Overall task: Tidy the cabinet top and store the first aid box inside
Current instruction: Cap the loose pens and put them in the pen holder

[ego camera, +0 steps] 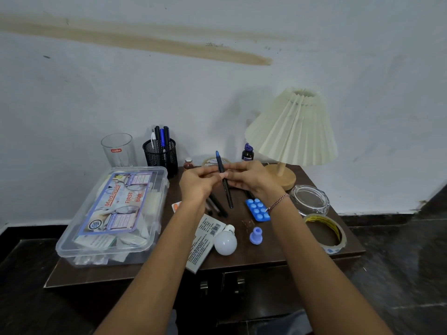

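The clear plastic first aid box (113,213), rectangular and smooth-lidded, lies along the left edge of the dark wooden cabinet top (278,240). Above the middle, a slim dark pen (223,177) with a blue tip stands nearly upright. The left hand (198,182) pinches its barrel with curled fingers, and the right hand (251,177) pinches it from the other side. A black mesh pen cup (160,155) stands at the back edge.

One first aid box (113,213), two bottles (247,154) (188,163), perhaps four loose pens (229,197)

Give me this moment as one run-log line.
left hand: holds pen | right hand: holds pen | first aid box: on cabinet top, lid on
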Available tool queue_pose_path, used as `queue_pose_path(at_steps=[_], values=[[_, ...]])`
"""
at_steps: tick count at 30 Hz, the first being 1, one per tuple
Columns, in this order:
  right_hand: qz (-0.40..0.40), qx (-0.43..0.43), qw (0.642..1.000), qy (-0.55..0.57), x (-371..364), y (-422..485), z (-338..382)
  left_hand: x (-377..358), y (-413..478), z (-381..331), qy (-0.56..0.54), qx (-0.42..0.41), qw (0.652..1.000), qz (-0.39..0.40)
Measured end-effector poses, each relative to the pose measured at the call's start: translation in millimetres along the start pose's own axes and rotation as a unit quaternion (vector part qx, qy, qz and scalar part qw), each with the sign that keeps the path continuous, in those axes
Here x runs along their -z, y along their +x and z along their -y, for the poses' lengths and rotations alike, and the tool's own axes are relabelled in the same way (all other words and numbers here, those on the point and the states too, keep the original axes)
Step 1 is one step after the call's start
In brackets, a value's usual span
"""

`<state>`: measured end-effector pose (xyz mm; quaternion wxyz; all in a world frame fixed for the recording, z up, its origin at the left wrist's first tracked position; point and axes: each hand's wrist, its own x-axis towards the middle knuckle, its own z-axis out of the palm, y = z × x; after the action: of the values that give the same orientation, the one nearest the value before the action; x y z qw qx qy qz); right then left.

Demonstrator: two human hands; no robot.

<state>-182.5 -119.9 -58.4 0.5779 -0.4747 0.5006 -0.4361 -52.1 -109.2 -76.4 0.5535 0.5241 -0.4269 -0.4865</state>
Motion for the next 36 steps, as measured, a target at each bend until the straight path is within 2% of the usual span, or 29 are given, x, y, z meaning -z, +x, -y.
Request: queue_pose_path(at_steps=[8, 11, 13, 16, 20, 24, 30, 32, 34, 36], values=[[0.013, 0.017, 1.0, -0.016, 13, -2, 4, -1, -1, -4, 0.011, -0.005, 1.0, 0.014], [-0.024, 0.012, 0.991, -0.131, 37, -5, 0, 0, 1, -9, 0.005, -0.015, 1.0, -0.003], [-0.053, 0.006, 0.959, -0.277, 57, -7, -6, 3, 3, -10, 0.021, -0.022, 0.999, -0.011], [-0.091, 0.01, 0.877, -0.471, 78, -3, -15, 4, 6, -10, 0.051, -0.024, 0.998, -0.014], [-0.145, 0.027, 0.823, -0.548, 85, 4, -26, 0, 8, -7, 0.086, -0.038, 0.995, -0.012], [-0.103, 0.018, 0.783, -0.613, 88, 10, -36, -1, 9, -5, 0.126, -0.05, 0.991, -0.011], [-0.088, 0.01, 0.752, -0.653, 85, 12, -36, 0, 9, -6, 0.148, -0.057, 0.987, -0.009], [-0.107, 0.039, 0.745, -0.658, 86, 11, -40, 1, 8, -6, 0.15, -0.058, 0.987, -0.006], [-0.135, 0.074, 0.747, -0.647, 87, 11, -39, 2, 8, -6, 0.152, -0.06, 0.987, -0.001], [-0.121, 0.075, 0.756, -0.639, 83, 10, -32, 3, 8, -6, 0.157, -0.064, 0.986, -0.003]])
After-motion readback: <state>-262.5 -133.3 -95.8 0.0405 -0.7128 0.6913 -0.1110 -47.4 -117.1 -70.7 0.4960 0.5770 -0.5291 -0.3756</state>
